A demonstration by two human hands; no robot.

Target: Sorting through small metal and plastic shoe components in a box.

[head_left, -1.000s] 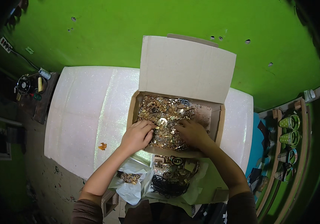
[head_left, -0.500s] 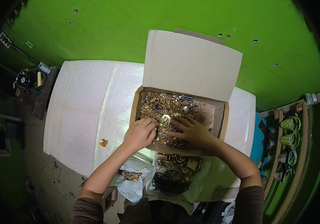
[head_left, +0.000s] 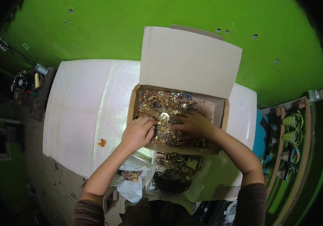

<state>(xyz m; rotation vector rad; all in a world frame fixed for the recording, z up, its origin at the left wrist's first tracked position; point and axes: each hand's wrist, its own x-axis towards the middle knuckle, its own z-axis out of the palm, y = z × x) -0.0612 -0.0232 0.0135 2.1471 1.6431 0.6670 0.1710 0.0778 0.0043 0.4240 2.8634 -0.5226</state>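
Gold-coloured small metal fittings (head_left: pixel 169 113), loose and slippery, fill the open brown cardboard box (head_left: pixel 221 113); your left hand (head_left: pixel 138 132) pinches one, right hand (head_left: pixel 193 124) spread among them. Pick singly, fingertips.

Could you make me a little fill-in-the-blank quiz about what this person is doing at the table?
1. Both hands, the left hand and the right hand, reach into an open cardboard ____.
2. The box is full of small metal bits that are ____ in colour.
3. The wall behind the white table is painted ____.
4. A small orange scrap lies on the table to the ____ of the box.

Missing words: box; gold; green; left
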